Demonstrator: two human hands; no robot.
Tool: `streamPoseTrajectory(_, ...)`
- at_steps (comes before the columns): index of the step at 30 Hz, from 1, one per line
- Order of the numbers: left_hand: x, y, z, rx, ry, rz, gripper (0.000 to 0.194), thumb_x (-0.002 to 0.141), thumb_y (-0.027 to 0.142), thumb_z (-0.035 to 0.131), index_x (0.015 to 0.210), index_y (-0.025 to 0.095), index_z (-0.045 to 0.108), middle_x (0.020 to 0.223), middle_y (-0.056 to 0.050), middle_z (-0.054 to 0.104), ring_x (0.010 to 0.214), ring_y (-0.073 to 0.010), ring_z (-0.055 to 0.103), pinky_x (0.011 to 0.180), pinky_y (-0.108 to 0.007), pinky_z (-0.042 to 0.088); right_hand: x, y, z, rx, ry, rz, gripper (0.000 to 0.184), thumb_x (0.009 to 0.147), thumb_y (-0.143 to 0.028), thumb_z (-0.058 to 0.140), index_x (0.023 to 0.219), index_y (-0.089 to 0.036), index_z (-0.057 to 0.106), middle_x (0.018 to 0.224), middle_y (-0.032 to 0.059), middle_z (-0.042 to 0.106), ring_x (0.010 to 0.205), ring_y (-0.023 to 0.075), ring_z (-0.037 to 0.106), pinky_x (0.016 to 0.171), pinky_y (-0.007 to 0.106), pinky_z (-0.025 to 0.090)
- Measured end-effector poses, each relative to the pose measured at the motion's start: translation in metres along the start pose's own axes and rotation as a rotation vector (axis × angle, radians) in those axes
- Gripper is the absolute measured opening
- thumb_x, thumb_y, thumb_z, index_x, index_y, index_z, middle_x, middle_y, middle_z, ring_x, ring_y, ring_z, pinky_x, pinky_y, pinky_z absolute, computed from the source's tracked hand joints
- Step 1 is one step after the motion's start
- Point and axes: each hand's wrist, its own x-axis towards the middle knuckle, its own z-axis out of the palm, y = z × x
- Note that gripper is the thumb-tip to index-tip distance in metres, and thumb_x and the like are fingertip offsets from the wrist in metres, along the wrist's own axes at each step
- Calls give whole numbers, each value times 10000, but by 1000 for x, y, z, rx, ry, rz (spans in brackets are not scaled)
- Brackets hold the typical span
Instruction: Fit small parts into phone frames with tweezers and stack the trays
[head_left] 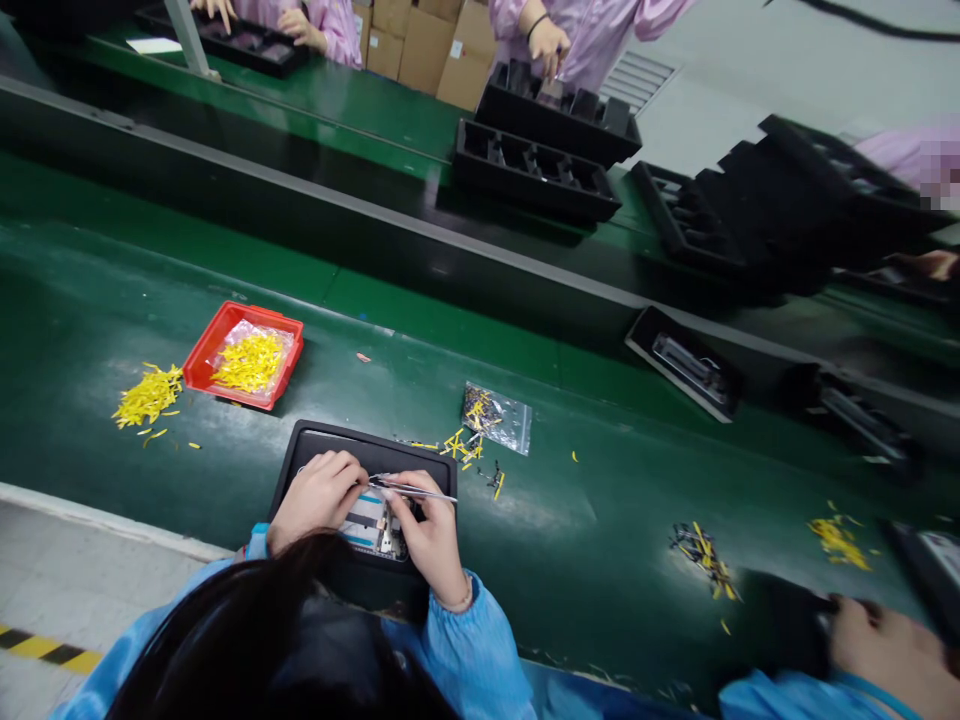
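A black tray (309, 440) lies on the green belt right in front of me, holding a part with white and blue flat cables (365, 522). My left hand (315, 497) rests on the tray with its fingers curled at the part's upper edge; what they pinch is hidden. My right hand (433, 538) is closed round thin metal tweezers (420, 491), whose left end meets my left fingertips. My dark hair and blue sleeves cover the tray's near edge.
A red tray (217, 335) of yellow strips, a loose yellow pile (147, 395) and a small plastic bag (501, 415) lie on the green belt (600, 520). A co-worker's hand (877, 640) works at the lower right. Black trays (536, 175) and people in pink sleeves line the far side.
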Motion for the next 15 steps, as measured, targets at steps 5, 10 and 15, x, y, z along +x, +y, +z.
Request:
streamPoseTrajectory(5,-2,-4,1,-13,-26,13,184,903,144,484,784,190,616,728,12,625,679,-138,558,642,-230,426,2,-3,-2,-23,-28,-17,95,870,-190,575,839,-213,662,790,38,679,759,190,644,670,291,523)
streamPoseTrajectory(10,-9,-6,-6,82,-21,168,237,932,93,401,906,192,615,792,17,659,670,-133,570,591,-218,430,2,-2,-2,-13,-3,-12,93,864,-199,589,805,-215,658,764,34,678,740,190,645,664,292,519)
streamPoseTrajectory(15,-12,-6,-13,190,-1,341,280,951,74,319,1017,135,584,914,-41,675,794,-147,595,667,-226,468,1,0,-3,-16,11,-14,66,849,-181,602,815,-215,647,774,32,679,748,191,644,669,294,514)
